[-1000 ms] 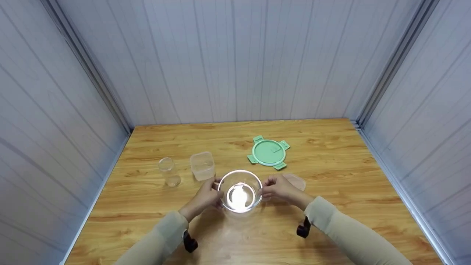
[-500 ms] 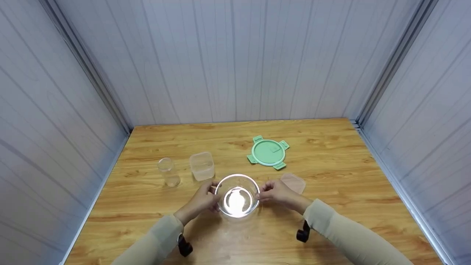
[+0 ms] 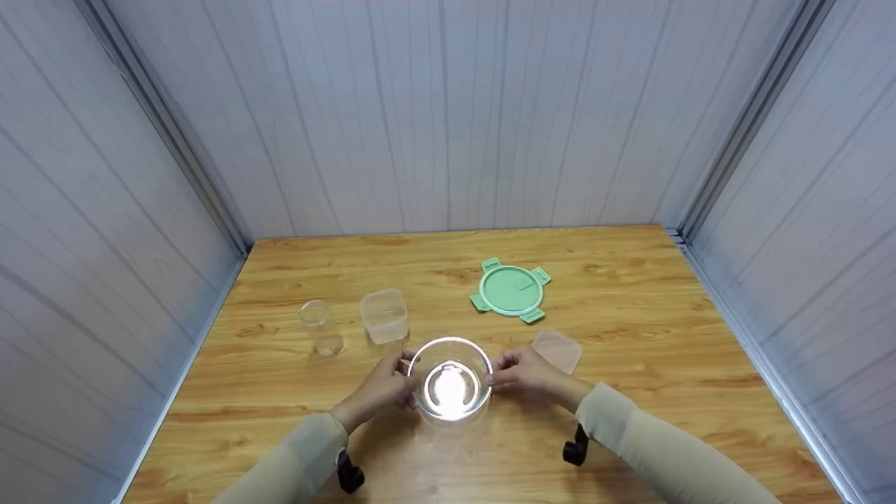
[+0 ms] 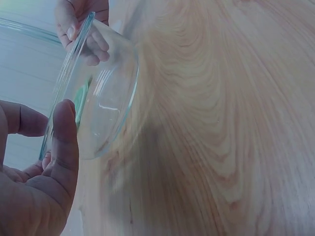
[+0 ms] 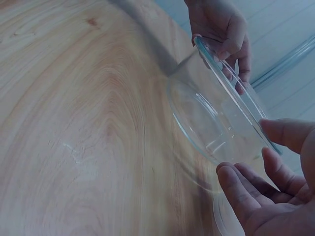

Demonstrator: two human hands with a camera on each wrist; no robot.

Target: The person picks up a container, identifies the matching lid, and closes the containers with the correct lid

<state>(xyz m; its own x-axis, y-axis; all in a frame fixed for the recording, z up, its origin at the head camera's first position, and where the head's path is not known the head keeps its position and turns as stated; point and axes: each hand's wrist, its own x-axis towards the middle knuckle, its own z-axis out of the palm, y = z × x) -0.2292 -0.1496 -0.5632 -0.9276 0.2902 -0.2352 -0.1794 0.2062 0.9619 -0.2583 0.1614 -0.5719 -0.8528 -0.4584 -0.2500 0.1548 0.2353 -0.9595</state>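
Observation:
A clear round glass bowl point(image 3: 450, 383) is upright near the front middle of the table, with bright glare in its base. My left hand point(image 3: 381, 385) holds its left rim, thumb on one side and fingers on the other. On the opposite side, my right hand point(image 3: 533, 372) pinches the rim between thumb and fingers. The right wrist view shows the bowl's base point(image 5: 197, 125) close over the tabletop, with the right fingertips point(image 5: 227, 172) under its side. Behind the bowl lies a round green lid point(image 3: 511, 290) with flaps spread outward.
A clear square container point(image 3: 385, 316) stands behind my left hand, and a clear glass cylinder point(image 3: 322, 329) stands farther left. A pale square lid point(image 3: 558, 350) lies just behind my right hand. Panelled walls point(image 3: 448, 119) enclose the wooden table point(image 3: 630, 294) at the back and sides.
Both hands have brought the bowl slightly toward me and left, slowing over the last half second. More of the pale square lid shows now. The other things stay put.

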